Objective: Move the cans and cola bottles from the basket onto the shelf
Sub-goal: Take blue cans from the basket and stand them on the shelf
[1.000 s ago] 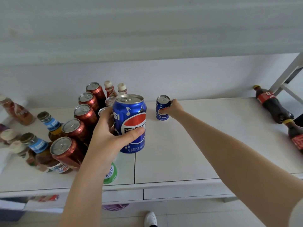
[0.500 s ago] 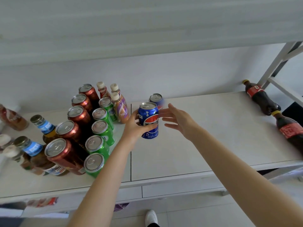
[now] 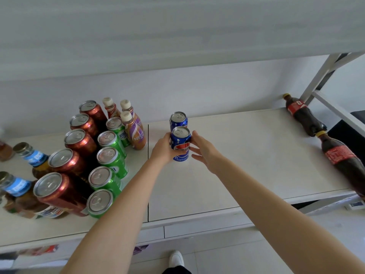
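Setting a blue cola can (image 3: pixel 180 144) upright on the white shelf (image 3: pixel 246 155), a person curls the left hand (image 3: pixel 163 150) round its left side. The right hand (image 3: pixel 203 150) stands spread at the other side, thumb against the can near the rim and gripping nothing. The can sits mid-shelf, directly in front of a second blue can (image 3: pixel 178 119). Whether the two touch cannot be told from this angle.

The danger appears to lie in the release. A forward nudge as the fingers let go could knock the rear can over, and a sideways drag from the curled left hand could tip the front one. Both are tall for their footing.

Further left stand a row of red-brown cans (image 3: pixel 79 141) and a row of green cans (image 3: pixel 110 155), packed close. Three cream-capped bottles (image 3: pixel 134 133) stand behind the green row, and blue-labelled glass bottles (image 3: pixel 31 157) at the far left edge. At the far right two cola bottles (image 3: pixel 304 115) lie on their sides, end to end. Lying that way they could probably roll toward the shelf's open front if jolted. The basket is out of view, so what remains in it cannot be judged.
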